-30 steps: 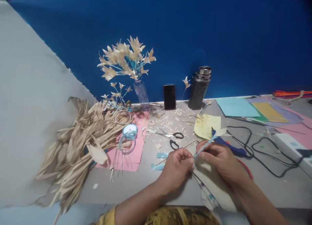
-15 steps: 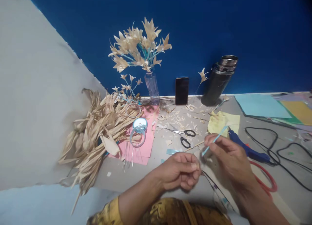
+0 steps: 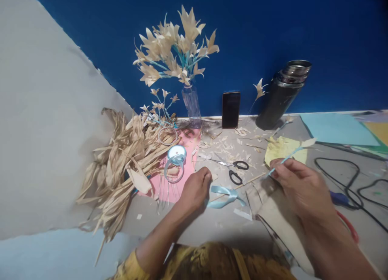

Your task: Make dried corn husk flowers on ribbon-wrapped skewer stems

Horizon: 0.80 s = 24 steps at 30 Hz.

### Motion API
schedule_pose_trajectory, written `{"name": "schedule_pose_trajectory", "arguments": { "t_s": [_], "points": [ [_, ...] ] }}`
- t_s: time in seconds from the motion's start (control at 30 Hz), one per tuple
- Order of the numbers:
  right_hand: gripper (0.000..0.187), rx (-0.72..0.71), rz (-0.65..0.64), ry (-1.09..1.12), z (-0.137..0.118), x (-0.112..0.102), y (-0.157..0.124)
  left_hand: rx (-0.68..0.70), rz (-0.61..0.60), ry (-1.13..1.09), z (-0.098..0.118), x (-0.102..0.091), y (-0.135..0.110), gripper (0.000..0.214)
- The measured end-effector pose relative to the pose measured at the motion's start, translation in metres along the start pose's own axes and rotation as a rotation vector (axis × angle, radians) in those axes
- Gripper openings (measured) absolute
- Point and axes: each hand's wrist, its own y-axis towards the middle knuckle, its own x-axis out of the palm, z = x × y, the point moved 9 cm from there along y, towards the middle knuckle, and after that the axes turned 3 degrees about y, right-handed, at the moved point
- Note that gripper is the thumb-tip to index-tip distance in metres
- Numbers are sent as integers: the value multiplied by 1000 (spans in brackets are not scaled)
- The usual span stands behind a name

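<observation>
My right hand (image 3: 298, 179) pinches a thin stem (image 3: 287, 158) wrapped in light blue, with a pale bud or petal at its far tip. My left hand (image 3: 195, 189) is closed in a loose fist over the table; what its fingers hold, if anything, is hidden. Beside it lies a loop of light blue satin ribbon (image 3: 230, 195). Black-handled scissors (image 3: 235, 170) rest a little beyond, opened. A thin stick (image 3: 250, 181) runs between my two hands. To the left are a ribbon spool (image 3: 176, 153) and several thin wires (image 3: 163, 193) on pink paper (image 3: 190, 160).
Dried husks (image 3: 121, 166) are heaped at the left. Behind stand a plastic bottle (image 3: 191, 104) of husk flowers (image 3: 178, 49), a phone (image 3: 230, 110) and a dark flask (image 3: 281, 96). Yellow paper (image 3: 285, 148), a black cord (image 3: 336, 160) and a blue-handled tool (image 3: 338, 198) lie at the right.
My left hand has moved left, away from my right hand, exposing the blue ribbon. My right hand has moved slightly right with the stem, whose pale tip now shows. The view has shifted slightly.
</observation>
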Motion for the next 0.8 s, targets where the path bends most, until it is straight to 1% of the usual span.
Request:
{"name": "schedule_pose_trajectory", "arguments": {
  "t_s": [0.07,0.13,0.23,0.3,0.43,0.53,0.6,0.67,0.8],
  "points": [
    [29,8,41,-55,-11,-3,3,-45,29,83,-2,-13,10,27],
    [27,-7,64,-113,-23,0,7,-115,71,252,-5,-30,23,25],
    [28,-45,38,-123,-33,13,15,-169,126,512,-4,-52,45,23],
    [31,-70,9,-111,-32,24,20,-154,151,582,-1,-56,58,23],
    [30,-94,-7,-160,-17,35,26,-98,168,581,-5,-45,70,22],
    [32,-70,-43,-180,-3,42,27,-72,146,561,-12,-35,70,20],
    [33,-60,-79,-178,3,47,27,-69,152,547,-15,-34,70,21],
    [33,-44,-108,-168,8,52,27,-55,213,523,-12,-40,68,19],
    [32,-6,-128,-153,18,58,28,17,452,446,7,-63,57,16]
  ]
}}
